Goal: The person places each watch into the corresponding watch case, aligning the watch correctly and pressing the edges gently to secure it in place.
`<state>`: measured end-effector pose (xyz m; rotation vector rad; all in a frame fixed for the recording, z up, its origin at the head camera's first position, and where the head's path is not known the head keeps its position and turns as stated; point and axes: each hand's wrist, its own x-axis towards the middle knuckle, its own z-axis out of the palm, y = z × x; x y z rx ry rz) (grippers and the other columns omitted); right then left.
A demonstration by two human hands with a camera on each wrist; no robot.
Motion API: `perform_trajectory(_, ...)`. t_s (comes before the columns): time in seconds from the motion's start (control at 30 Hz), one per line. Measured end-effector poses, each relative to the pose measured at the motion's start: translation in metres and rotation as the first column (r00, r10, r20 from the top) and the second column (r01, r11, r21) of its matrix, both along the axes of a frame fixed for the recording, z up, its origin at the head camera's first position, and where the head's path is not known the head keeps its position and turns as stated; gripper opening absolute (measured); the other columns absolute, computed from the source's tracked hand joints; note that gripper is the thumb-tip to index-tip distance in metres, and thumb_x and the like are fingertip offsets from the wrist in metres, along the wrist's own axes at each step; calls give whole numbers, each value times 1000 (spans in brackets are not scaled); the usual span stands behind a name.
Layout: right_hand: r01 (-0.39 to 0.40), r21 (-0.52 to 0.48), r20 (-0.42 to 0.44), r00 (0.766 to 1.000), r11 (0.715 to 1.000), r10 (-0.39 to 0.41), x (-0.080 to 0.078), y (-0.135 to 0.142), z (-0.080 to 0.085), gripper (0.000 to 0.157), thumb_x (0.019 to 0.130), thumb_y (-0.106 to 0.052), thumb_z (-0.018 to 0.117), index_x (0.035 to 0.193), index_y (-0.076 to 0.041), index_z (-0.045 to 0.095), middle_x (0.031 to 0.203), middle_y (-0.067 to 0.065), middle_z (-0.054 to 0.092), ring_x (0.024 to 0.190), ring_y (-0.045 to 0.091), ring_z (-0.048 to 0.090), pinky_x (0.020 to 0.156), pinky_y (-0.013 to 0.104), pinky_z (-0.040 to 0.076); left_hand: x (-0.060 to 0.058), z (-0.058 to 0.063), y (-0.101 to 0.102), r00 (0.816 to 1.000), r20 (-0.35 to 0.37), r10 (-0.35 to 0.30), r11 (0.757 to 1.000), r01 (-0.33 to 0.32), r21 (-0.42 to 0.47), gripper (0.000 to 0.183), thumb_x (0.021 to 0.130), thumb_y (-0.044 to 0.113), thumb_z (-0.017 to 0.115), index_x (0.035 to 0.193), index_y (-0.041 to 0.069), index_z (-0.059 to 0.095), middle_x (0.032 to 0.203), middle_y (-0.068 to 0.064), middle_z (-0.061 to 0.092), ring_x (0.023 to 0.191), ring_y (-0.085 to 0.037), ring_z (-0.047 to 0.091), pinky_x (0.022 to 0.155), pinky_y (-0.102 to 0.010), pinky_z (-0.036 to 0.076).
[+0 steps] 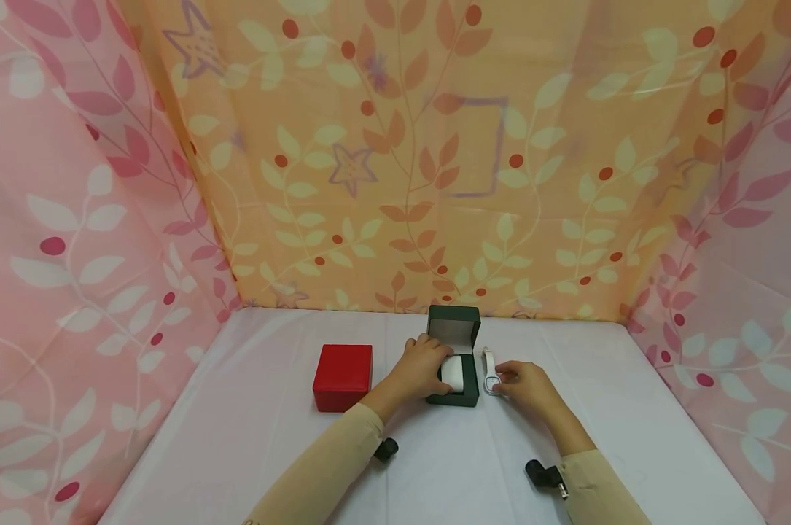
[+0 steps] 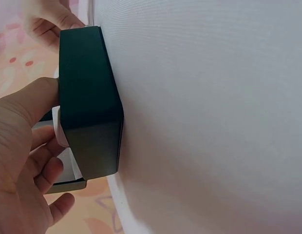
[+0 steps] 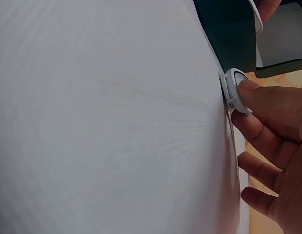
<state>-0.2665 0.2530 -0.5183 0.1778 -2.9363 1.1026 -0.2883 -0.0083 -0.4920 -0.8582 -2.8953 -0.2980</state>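
A dark green watch box (image 1: 470, 397) stands with its lid raised at the back, a white cushion (image 1: 456, 373) inside it. My left hand (image 1: 423, 364) reaches into the box from the left, thumb and fingers around the cushion; in the left wrist view the box wall (image 2: 87, 78) hides part of this grip. Just right of the box lies a white wristwatch (image 1: 491, 372) with its strap stretched away from me. My right hand (image 1: 526, 386) pinches the watch by its case (image 3: 235, 90) between thumb and index finger, the other fingers spread loosely.
A closed red box (image 1: 343, 377) sits left of the green one on the white-covered table (image 1: 264, 452). Patterned cloth (image 1: 395, 160) hangs at the back and both sides. Black wrist cameras (image 1: 542, 474) show at both sleeves.
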Motion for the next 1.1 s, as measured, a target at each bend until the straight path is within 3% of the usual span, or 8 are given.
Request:
perform_trajectory(0.23,12,-8,21,1000,1000,-12,2,0,2,34,83,-15,85,110,1,73,87,0,72,83,13,63,75,31,50,2,1,0,999,-31,-14,1000,14,-7,69,78,51,85,137,22,64,130,1,61,124,-20,46,101,-44,39)
perform_trajectory(0.67,7,-97,39,999,995,-3,4,-4,1,29,85,-14,83,109,-1,74,90,3,74,82,11,67,72,26,51,7,1,-2,998,-53,-17,998,21,65,72,79,45,86,140,19,60,133,-1,56,125,-21,42,105,-44,38)
perform_trajectory(0.87,6,-79,-1,1000,997,-6,6,-4,5,29,86,-19,83,109,-6,75,89,-1,72,83,13,62,76,31,49,8,1,-4,996,-85,-8,994,17,108,70,79,45,86,139,18,60,133,-2,55,126,-22,42,106,-44,38)
perform_trajectory(1.1,11,-40,-40,999,999,-13,13,-3,11,28,87,-22,83,110,-9,76,91,-1,72,93,18,61,85,38,47,10,6,-5,999,-42,8,986,-1,166,71,80,44,86,140,19,58,135,-1,53,128,-21,40,106,-42,37)
